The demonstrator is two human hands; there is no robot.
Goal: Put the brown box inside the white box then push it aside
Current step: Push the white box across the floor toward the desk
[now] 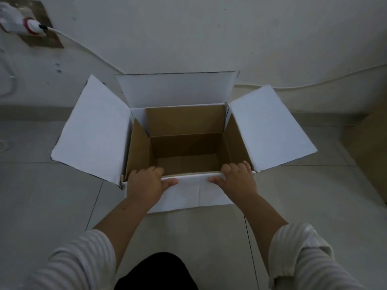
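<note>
White cardboard makes up the outer box, the white box [92, 130], which stands on the tiled floor [41, 206] close against a pale wall [209, 34]. Its four flaps are folded outward: one to the left, one to the right, one leaning up at the back against the wall, and one hanging down the near side. Inside it sits the brown box [184, 122], its top open as well, with its plain brown flaps standing along the inner walls of the white one and its bottom empty and in shadow.

Both hands grip the near rim of the two boxes. The left hand [144, 183] holds near the left corner, fingers curled over the edge into the brown interior and thumb pressed flat on the white near flap. The right hand [238, 178] holds near the right corner in the same way, fingers hooked inside, thumb on the outside. Striped sleeves [303, 258] are pushed up both forearms.

No writing, label or brand mark can be read on either box.

At the upper left, a white plug [18, 24] with a cable sits in a wall socket.
</note>
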